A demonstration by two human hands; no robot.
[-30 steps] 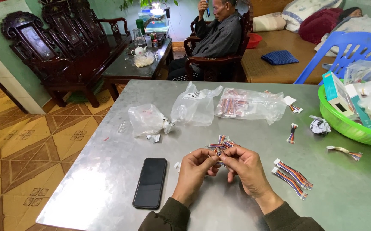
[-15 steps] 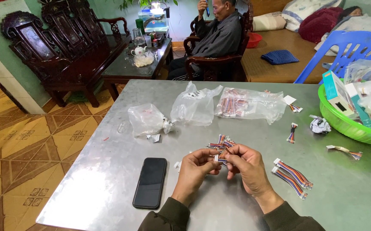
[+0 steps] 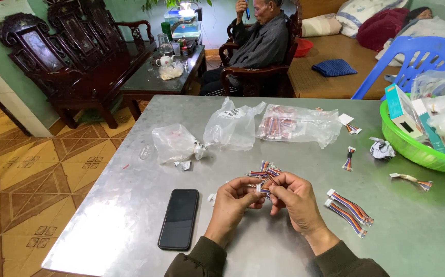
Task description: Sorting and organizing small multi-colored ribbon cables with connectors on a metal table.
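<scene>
Both hands on one multicolour ribbon cable bundle [image 3: 264, 174]: left hand [image 3: 233, 201] & right hand [image 3: 295, 197] fingers pinched shut on it, above tabletop [image 3: 130, 205]; black phone [image 3: 179, 218] just left.

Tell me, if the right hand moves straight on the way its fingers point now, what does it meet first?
The right hand points toward the left hand, so it would most likely meet the small bundle of coloured wires pinched between them, then the left fingers. They nearly touch already.

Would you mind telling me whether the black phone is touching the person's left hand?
Apart. The head view shows bare grey tabletop between the black phone and the left hand, which holds the bundle of coloured wires with the right hand.
</scene>
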